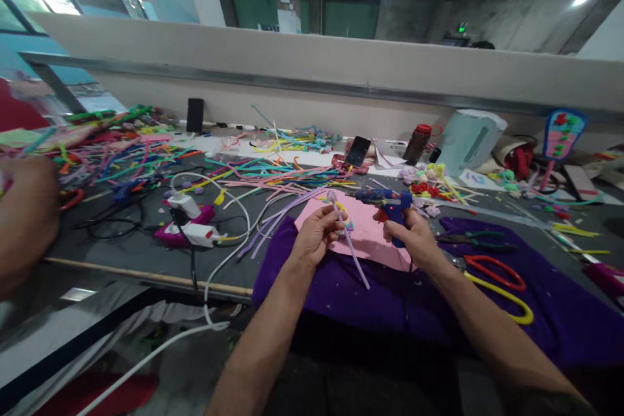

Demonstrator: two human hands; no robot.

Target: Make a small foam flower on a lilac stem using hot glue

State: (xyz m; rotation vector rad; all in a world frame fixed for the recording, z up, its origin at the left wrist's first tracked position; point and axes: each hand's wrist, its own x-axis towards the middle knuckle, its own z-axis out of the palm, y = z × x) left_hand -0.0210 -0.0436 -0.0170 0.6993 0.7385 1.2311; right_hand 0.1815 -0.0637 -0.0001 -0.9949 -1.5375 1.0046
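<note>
My left hand [318, 231] pinches a lilac pipe cleaner [357, 257], which slants down to the right and has a curled end at the top. In my right hand [414, 234] is a blue hot glue gun [390, 201], its nozzle pointing left toward the curled end, with a small gap between them. A small pastel piece [348, 223] with yellow and teal shows just behind my left fingers; its kind is unclear. Under both hands lies a pink sheet [375, 234] on a purple cloth [292, 286].
Pliers [478, 240] and red-and-yellow-handled scissors [502, 279] lie right. Loose pipe cleaners [273, 175] spread behind. A power strip [190, 231] with a white cable [234, 253] sits left. Another person's hand [29, 221] is at far left. A phone [357, 151] and bottle [418, 143] stand behind.
</note>
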